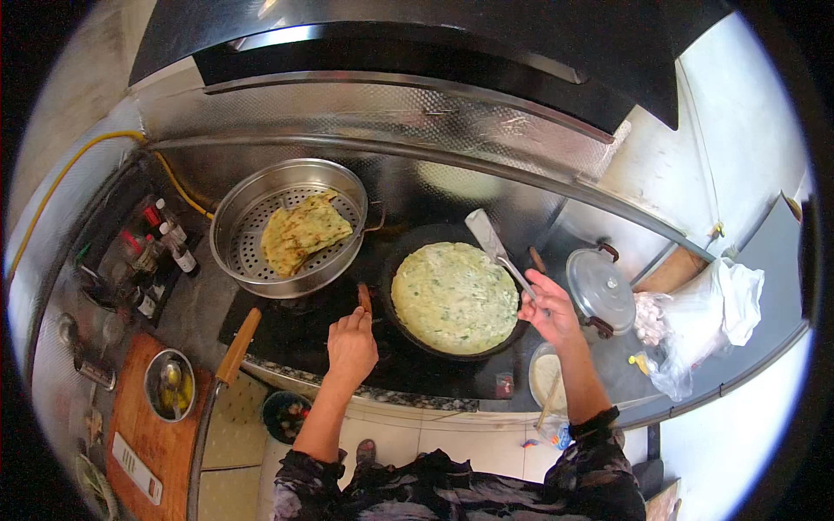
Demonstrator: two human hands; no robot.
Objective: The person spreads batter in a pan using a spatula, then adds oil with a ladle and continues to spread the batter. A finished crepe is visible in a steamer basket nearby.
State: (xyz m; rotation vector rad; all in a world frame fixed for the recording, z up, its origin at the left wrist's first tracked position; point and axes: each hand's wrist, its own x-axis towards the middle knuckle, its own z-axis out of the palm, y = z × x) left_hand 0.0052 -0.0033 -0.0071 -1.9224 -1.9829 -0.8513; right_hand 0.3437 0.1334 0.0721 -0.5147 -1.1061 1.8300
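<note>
A round, pale batter pancake flecked with green [453, 296] fills most of a dark frying pan [417, 348] on the black stove top. At the pan's left side, my left hand [352, 345] has its fingers on the brown handle [363, 296]. My right hand [549, 307] grips the shaft of a metal spatula [487, 236]. The spatula's flat blade is raised over the pan's upper right edge. Left of the pan, a folded, browned pancake [303, 233] lies in a perforated steel steamer [228, 260].
A lidded pot [599, 290], a bowl of batter [546, 381] and plastic bags [700, 312] stand at right. Small bottles [179, 251] sit at left. A bowl of oil with a spoon [169, 387] and a peeler or grater [137, 467] rest on a wooden board [140, 365].
</note>
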